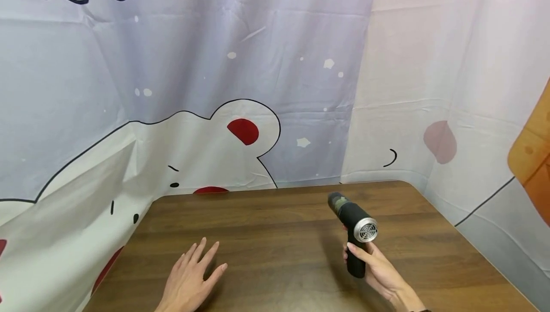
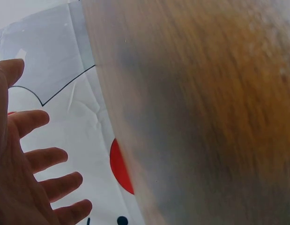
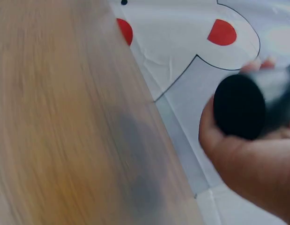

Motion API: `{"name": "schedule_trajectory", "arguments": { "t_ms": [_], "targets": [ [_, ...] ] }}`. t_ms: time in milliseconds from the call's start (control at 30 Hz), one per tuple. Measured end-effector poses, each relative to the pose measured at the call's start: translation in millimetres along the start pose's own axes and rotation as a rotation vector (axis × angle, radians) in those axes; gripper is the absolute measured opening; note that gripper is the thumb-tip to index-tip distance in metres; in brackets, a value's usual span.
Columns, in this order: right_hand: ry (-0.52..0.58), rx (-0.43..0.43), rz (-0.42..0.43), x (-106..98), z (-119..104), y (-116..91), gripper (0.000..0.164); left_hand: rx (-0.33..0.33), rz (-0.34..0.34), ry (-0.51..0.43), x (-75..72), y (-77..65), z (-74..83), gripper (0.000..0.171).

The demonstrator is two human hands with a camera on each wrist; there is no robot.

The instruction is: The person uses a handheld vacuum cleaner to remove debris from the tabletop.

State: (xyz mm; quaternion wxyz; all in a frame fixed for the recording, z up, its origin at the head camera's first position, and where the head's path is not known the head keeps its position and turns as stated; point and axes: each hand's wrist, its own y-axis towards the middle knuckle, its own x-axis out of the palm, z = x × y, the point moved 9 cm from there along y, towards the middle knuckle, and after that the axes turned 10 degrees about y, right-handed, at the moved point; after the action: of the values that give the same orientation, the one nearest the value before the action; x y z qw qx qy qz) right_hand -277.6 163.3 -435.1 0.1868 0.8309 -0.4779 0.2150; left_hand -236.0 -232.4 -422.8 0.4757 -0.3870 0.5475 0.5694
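My right hand [image 1: 380,269] grips the handle of a black, hair-dryer-shaped device [image 1: 355,219] over the right part of the table. A round silver vent faces back toward me, and the barrel, with a dark see-through section, points away and to the left. In the right wrist view, the round black butt of the handle [image 3: 238,107] sticks out of the fist [image 3: 257,161]. My left hand [image 1: 191,276] is over the table's front left, palm down and holding nothing. Its fingers [image 2: 53,159] are spread in the left wrist view.
A brown wood-grain table [image 1: 266,235] with rounded far corners stretches beneath both hands. Behind and beside it hangs a printed cloth [image 1: 240,64] with white bears, red patches and black lettering. An orange printed shape [image 1: 534,159] is at the far right.
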Motion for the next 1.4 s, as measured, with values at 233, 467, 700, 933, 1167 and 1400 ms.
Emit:
{"name": "schedule_trajectory", "arguments": {
  "t_ms": [233,467,700,933,1167,1400],
  "targets": [
    [-0.365,-0.093,0.397,-35.2,-16.9,-6.4,0.041,0.013,0.0,-0.011,4.0,4.2,3.6,0.062],
    [-0.668,-0.07,0.483,-55.7,-28.2,-20.1,0.064,0.022,-0.022,-0.023,7.7,7.5,8.7,0.062],
    [-0.849,-0.016,0.594,-78.1,-44.7,-36.1,0.076,0.047,-0.016,-0.017,9.3,11.0,14.9,0.062],
    [-1.069,0.01,0.74,-103.8,-65.8,-57.8,0.072,0.06,-0.038,-0.007,12.8,15.5,18.9,0.063],
    [-1.134,0.098,0.795,-126.1,-76.1,-78.4,0.069,0.075,-0.042,-0.022,15.9,19.1,25.0,0.063],
    [-1.224,0.163,0.823,-135.5,-82.9,-94.6,0.07,0.104,-0.038,-0.026,20.9,22.4,34.1,0.061]
  ]
}}
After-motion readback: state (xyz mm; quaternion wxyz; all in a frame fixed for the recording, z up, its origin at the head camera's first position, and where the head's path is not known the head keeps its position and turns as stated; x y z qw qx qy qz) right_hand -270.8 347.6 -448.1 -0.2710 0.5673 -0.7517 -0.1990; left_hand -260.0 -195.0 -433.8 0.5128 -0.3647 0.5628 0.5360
